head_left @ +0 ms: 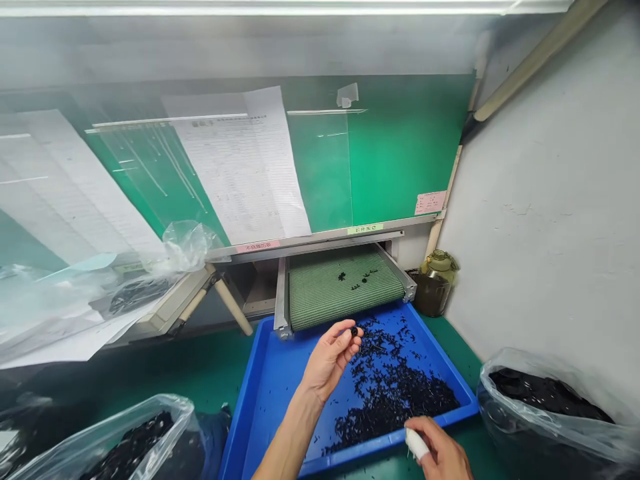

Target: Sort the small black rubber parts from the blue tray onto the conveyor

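My left hand (330, 360) is raised over a blue tray (270, 393) and pinches a small black part (354, 331) between thumb and fingertips. Several small black parts (395, 393) lie heaped in the right half of the tray. My right hand (437, 447) rests at the tray's near right rim, fingers curled, one finger wrapped in white. What it holds, if anything, I cannot make out. A green conveyor belt (340, 290) ends just above the tray's far edge and carries a few black parts.
A clear bag of black parts (545, 407) stands at the right, another bag (135, 440) at the near left. A dark jar (435, 283) sits by the white wall. Papers and plastic sheets hang on the green board (400, 147) behind the belt.
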`<state>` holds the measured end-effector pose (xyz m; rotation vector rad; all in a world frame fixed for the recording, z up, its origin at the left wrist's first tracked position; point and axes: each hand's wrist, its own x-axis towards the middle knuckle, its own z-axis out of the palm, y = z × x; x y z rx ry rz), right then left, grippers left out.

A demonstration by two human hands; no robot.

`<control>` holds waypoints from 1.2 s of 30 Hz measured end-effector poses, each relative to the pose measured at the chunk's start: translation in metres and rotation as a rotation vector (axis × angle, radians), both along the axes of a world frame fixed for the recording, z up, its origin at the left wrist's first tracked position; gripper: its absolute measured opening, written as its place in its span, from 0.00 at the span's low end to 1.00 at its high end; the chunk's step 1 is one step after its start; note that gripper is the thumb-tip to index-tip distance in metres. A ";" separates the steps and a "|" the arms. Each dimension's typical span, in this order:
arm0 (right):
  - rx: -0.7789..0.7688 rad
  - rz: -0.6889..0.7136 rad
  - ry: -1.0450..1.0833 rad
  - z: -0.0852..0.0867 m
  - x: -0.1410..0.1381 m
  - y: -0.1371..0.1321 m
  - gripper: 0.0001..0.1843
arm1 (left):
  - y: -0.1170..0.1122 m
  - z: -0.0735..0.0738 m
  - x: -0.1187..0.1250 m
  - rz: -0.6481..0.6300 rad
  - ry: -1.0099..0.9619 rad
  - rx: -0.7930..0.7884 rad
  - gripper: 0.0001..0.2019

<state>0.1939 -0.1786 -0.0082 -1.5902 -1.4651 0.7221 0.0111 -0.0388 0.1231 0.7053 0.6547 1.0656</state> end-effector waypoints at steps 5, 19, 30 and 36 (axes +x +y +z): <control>0.043 0.082 -0.011 0.053 -0.007 -0.002 0.13 | -0.045 0.006 -0.016 -0.034 -0.026 -0.041 0.13; 0.334 0.176 -0.352 0.141 -0.048 -0.026 0.18 | -0.112 0.015 -0.045 -0.058 -0.010 0.112 0.11; 0.494 0.304 -0.593 0.159 -0.065 -0.026 0.28 | -0.128 0.014 -0.061 -0.074 0.109 0.143 0.12; 0.502 0.323 -0.584 0.157 -0.069 -0.019 0.21 | -0.127 0.011 -0.070 -0.031 0.172 0.194 0.12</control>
